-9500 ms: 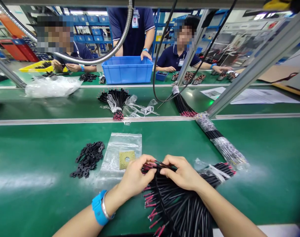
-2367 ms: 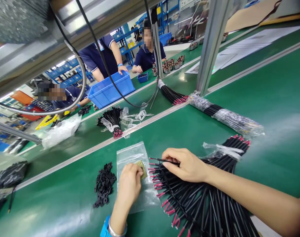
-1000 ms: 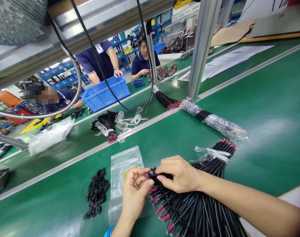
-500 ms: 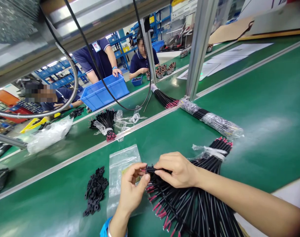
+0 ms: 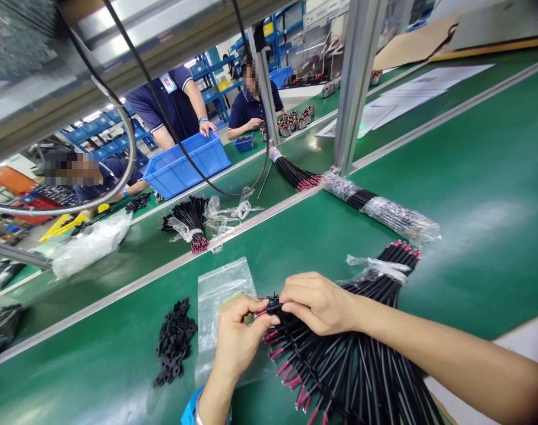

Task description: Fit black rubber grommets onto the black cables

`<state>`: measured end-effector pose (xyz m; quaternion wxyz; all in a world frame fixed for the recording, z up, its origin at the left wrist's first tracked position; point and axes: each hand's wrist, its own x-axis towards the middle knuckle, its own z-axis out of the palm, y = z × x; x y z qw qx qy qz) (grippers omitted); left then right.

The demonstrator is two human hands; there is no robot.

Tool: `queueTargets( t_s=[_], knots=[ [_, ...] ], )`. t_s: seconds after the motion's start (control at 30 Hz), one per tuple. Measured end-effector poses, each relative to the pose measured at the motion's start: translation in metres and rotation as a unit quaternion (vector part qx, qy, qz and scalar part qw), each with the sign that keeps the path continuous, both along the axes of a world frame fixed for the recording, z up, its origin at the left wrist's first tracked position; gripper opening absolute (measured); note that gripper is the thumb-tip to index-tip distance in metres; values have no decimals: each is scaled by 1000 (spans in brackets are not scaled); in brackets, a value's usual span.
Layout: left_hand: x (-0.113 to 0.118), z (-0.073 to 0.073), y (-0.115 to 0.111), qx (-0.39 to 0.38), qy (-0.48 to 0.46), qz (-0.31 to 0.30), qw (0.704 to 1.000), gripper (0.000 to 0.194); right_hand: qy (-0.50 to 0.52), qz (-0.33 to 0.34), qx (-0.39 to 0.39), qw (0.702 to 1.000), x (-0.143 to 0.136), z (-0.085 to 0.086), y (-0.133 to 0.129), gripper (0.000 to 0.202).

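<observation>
Right hand has a black cable pinched, left hand pinches near its tip, by the fanned bunch on the desk. I'd grip close in so it can't flop.

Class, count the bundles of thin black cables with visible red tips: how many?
3: the large fanned bundle under the right hand; the smaller tied bundle, farther away and left; and the straighter bundle between two grey metal posts. Others may be hidden.
</observation>
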<state>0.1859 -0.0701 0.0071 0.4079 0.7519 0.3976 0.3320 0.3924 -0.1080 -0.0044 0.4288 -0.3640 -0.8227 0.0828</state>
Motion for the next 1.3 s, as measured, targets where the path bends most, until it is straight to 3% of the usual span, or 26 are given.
queueTargets(
  t_s=[0.23,0.5,0.8,0.9,1.1,1.3],
  knots=[
    [3,1,-3,105,66,4,992,10,-71,-44,14,996,-2,2,-5,22],
    [2,6,-6,175,62,-65,981,4,-109,-45,14,993,-7,3,-7,25],
    [15,6,-9,90,55,-28,994,18,-42,-8,4,999,-8,-10,-2,24],
    [14,2,-7,48,55,-13,997,20,-18,7,-20,1000,-7,-7,-1,27],
    [8,-1,-7,-22,64,-7,998,15,-22,12,-140,990,-3,7,-2,19],
    [14,1,-5,-18,65,-19,998,15,-16,23,-126,992,-6,7,-2,22]
  ],
)
